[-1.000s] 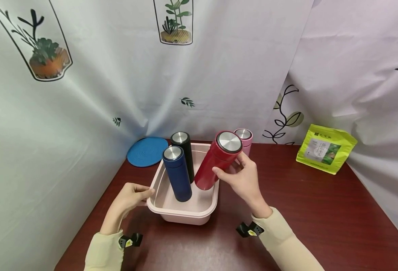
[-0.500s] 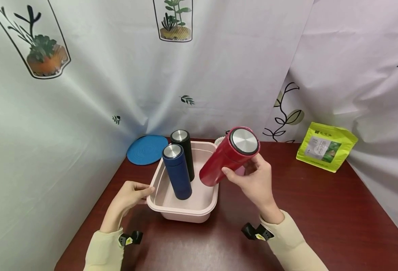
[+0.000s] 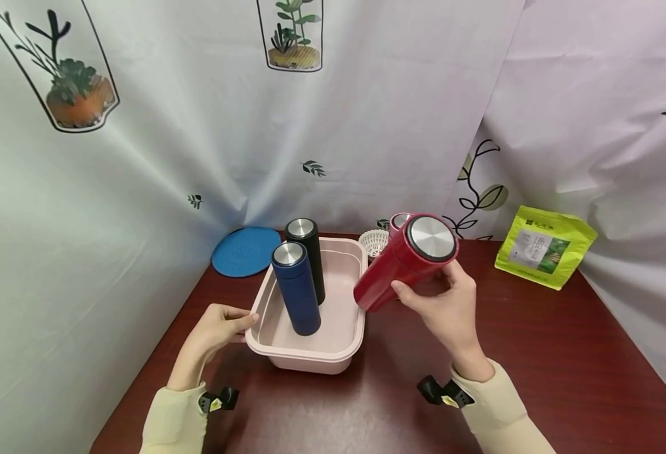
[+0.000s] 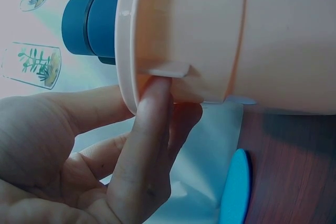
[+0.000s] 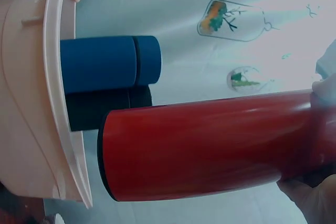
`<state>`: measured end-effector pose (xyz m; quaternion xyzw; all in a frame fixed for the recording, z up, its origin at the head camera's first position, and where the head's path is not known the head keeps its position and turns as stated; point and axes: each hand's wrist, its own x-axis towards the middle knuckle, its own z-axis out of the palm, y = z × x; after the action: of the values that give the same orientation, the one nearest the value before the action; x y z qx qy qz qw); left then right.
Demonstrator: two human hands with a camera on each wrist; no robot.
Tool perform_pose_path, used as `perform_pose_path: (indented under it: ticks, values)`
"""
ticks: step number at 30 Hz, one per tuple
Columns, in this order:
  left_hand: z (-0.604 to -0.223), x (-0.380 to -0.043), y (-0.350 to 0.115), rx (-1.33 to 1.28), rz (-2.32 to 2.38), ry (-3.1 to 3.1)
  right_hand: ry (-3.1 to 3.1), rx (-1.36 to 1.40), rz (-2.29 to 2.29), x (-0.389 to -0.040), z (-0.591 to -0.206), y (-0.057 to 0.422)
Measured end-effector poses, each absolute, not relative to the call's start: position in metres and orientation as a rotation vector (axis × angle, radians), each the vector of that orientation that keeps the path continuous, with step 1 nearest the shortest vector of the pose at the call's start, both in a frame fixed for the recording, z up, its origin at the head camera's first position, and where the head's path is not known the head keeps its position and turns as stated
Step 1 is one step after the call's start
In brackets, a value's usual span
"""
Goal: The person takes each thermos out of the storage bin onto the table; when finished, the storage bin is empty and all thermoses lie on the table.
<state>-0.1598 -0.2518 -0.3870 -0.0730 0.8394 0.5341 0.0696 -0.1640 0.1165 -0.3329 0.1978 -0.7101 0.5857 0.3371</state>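
My right hand [image 3: 446, 309] grips a red thermos [image 3: 403, 268] with a brushed steel lid. Tilted, its base hangs at the right rim of a pale pink plastic basin [image 3: 310, 357]; the right wrist view shows the red thermos [image 5: 210, 148] outside that rim. My left hand [image 3: 219, 331] pinches the basin's left rim, thumb on top and fingers [image 4: 152, 114] underneath it in the left wrist view. Inside the basin a blue thermos [image 3: 298, 293] stands upright, close in front of a black thermos [image 3: 308, 252].
Behind the red thermos a pink thermos [image 3: 399, 221] shows in part, beside a small white woven basket [image 3: 374, 241]. A round blue mat [image 3: 246, 252] lies back left. A yellow-green packet [image 3: 545, 247] stands at the back right of the dark red table [image 3: 537, 353].
The right hand has carried the red thermos rightward, from over the basin to its right rim, tilting it further. The white basket has come into view. The left hand has stayed on the rim.
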Motion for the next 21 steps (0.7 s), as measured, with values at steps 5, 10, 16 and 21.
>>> perform_pose_path:
  ticks: [5,10,16,21]
  values:
    - [-0.388,-0.16,-0.252,-0.223,1.614,2.522,-1.851,0.488,1.497,-0.165,-0.335,0.123]
    - [-0.388,-0.161,-0.252,-0.221,1.611,2.525,-1.841,0.461,1.545,-0.169,-0.338,0.129]
    - [-0.389,-0.162,-0.252,-0.216,1.599,2.53,-1.867,0.411,1.584,-0.177,-0.344,0.139]
    - [-0.389,-0.16,-0.253,-0.221,1.605,2.532,-1.914,0.348,1.58,-0.183,-0.346,0.142]
